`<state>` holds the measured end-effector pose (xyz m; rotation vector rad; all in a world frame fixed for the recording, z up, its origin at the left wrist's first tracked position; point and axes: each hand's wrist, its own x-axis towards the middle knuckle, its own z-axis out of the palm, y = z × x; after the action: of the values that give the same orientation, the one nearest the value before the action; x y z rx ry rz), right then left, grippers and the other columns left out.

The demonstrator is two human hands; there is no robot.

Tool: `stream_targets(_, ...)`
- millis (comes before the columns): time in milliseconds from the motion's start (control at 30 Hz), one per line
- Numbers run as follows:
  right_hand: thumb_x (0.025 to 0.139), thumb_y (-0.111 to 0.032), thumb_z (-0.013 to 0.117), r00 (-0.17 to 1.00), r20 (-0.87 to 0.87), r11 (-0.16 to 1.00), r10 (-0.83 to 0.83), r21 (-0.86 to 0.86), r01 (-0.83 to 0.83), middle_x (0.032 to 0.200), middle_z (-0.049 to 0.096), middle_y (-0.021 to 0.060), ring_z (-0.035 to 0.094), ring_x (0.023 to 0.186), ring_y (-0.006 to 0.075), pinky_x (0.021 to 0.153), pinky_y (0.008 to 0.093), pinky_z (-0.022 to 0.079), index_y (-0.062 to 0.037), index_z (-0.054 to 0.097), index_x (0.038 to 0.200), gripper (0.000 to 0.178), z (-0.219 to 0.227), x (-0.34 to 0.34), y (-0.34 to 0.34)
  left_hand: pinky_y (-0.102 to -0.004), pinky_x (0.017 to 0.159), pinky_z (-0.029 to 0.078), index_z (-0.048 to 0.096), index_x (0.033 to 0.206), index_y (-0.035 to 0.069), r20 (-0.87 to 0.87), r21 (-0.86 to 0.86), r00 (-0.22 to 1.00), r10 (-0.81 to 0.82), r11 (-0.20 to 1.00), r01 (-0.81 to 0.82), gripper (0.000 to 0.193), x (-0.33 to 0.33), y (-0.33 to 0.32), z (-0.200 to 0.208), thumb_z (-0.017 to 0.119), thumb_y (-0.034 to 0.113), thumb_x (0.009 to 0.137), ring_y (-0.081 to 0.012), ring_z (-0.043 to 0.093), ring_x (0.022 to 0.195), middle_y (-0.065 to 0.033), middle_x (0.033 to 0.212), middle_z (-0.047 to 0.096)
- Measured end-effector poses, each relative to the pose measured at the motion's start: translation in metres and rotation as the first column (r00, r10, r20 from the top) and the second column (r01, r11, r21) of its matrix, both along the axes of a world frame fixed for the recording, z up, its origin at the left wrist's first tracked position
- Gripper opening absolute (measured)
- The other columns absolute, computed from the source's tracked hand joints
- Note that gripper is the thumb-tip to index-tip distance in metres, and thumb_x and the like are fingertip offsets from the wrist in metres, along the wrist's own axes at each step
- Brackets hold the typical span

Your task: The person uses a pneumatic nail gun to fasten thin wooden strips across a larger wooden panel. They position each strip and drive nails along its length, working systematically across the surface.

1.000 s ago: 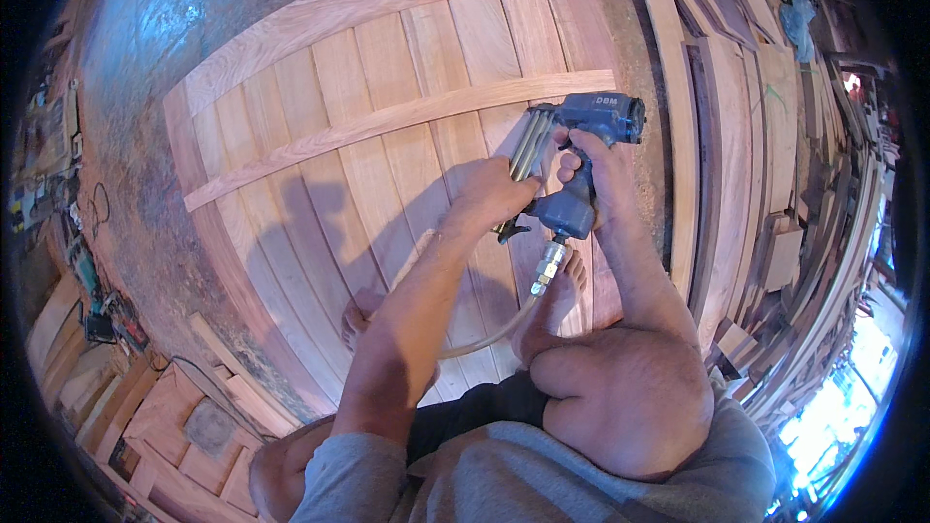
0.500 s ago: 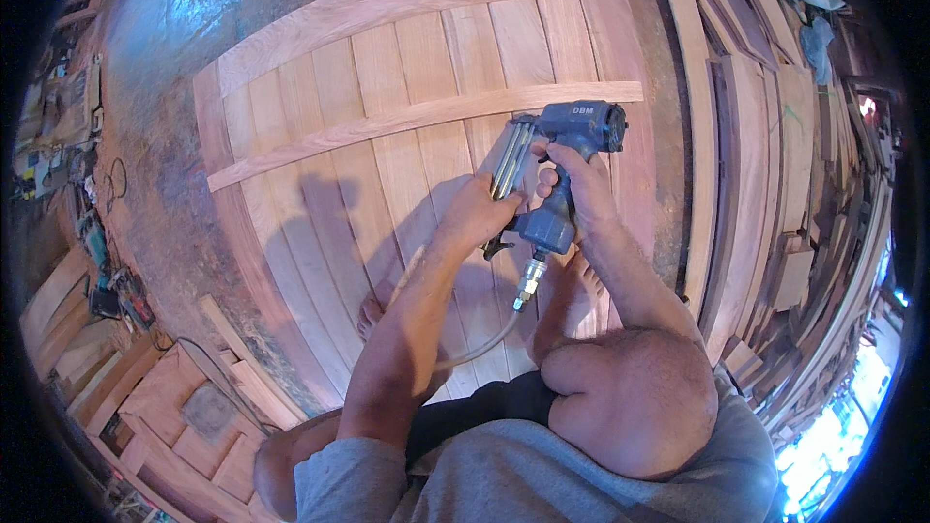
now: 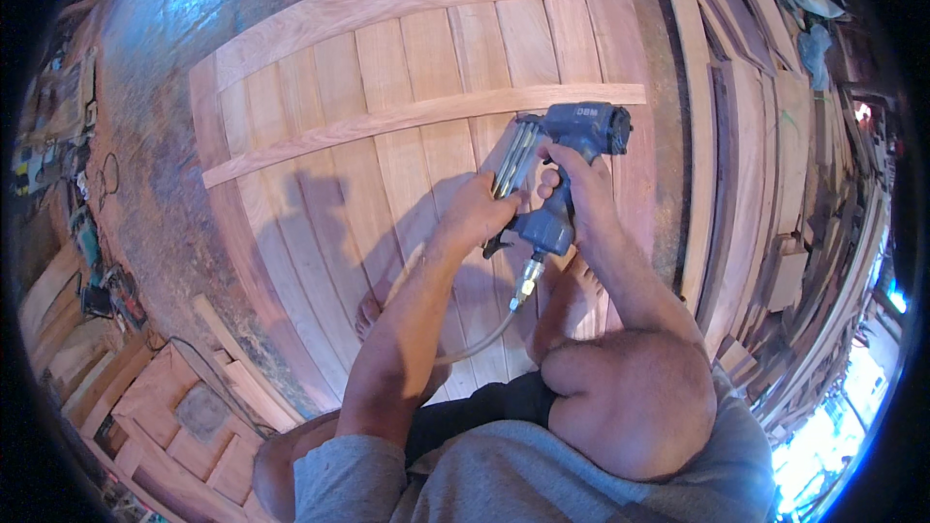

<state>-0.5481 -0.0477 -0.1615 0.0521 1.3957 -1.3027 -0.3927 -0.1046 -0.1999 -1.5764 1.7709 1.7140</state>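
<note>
While the nailer (image 3: 573, 126) is held in a two-handed grip, it lies over the right part of the wood panel (image 3: 334, 68), by the near edge of the rail (image 3: 407, 121) toward its right end; contact w/ the panel can't be told from this view. R hand (image 3: 596, 196): wrapped round the handle (image 3: 559, 208), fingers curled in; whether one bears on the trigger is hidden. L hand (image 3: 475, 213): closed round the lower part of the magazine (image 3: 515, 157), left of the handle, w/ no clear gap btwn palm and metal. Hose (image 3: 489, 339) runs from the coupler (image 3: 526, 283) at the handle's near end, curving left to pass beneath the L forearm (image 3: 402, 329). R foot (image 3: 586, 281) shows near the coupler, L foot (image 3: 366, 315) farther left; planks (image 3: 746, 165) line the right side. Poss. faults, w/ causes: (a) stray shot, if a finger squeezes the trigger w/ the hose pressurised (not visible); (b) injury, if the nailer then points at the L hand or either foot; (c) pinched fingers, if the magazine slides abruptly; (d) sudden tug, if the hose snags on the L foot; (e) dented panel, if the grip slips.
</note>
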Motion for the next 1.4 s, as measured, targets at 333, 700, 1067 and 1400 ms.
stream_targets(333,0.102,-0.017,0.06,0.973,0.172,0.976,0.153,-0.178,-0.122,0.068,0.056,0.0033,0.056,0.057,0.0146,0.051,0.0321,0.049,-0.0017,0.062,0.114,0.02,-0.027,0.042,-0.006,-0.0443,0.086,0.055,0.064,0.12,-0.003,-0.046,0.021,0.969,0.243,0.97,-0.242,0.049,0.055,0.012,-0.008,0.073,0.033,0.089,-0.0366,0.073,0.096,-0.0237,0.099,0.073)
stream_targets(700,0.098,-0.014,0.064,0.992,0.039,0.986,0.123,-0.116,-0.118,0.066,0.059,0.005,0.057,0.053,0.0154,0.049,0.0311,0.05,0.0,0.062,0.102,0.015,-0.018,0.053,-0.013,-0.0456,0.088,0.054,0.064,0.115,-0.003,0.05,0.031,0.994,0.099,0.994,-0.101,0.047,0.063,0.004,-0.023,0.074,0.036,0.089,-0.0401,0.071,0.101,-0.0278,0.103,0.072)
stream_targets(1067,0.097,-0.021,0.065,0.951,0.177,0.952,0.252,0.131,-0.277,0.084,0.068,0.0122,0.069,0.074,0.0203,0.07,0.0336,0.06,-0.0011,0.065,0.118,0.029,0.058,0.064,-0.017,-0.0426,0.071,0.055,0.064,0.106,-0.003,-0.016,0.053,0.999,0.04,0.998,-0.039,0.047,0.109,-0.015,0.044,0.074,0.04,0.089,-0.0287,0.071,0.079,-0.0179,0.083,0.071)
stream_targets(1400,0.099,-0.02,0.064,0.982,0.185,0.998,0.029,0.042,-0.037,0.106,0.071,0.0093,0.059,0.067,0.0088,0.057,0.0248,0.054,-0.002,0.059,0.123,0.03,0.004,0.118,-0.033,-0.0434,0.07,0.055,0.066,0.102,-0.004,-0.112,-0.03,0.992,0.056,0.998,-0.06,0.051,0.138,-0.017,0.002,0.073,0.045,0.089,-0.033,0.074,0.079,-0.0189,0.081,0.073)
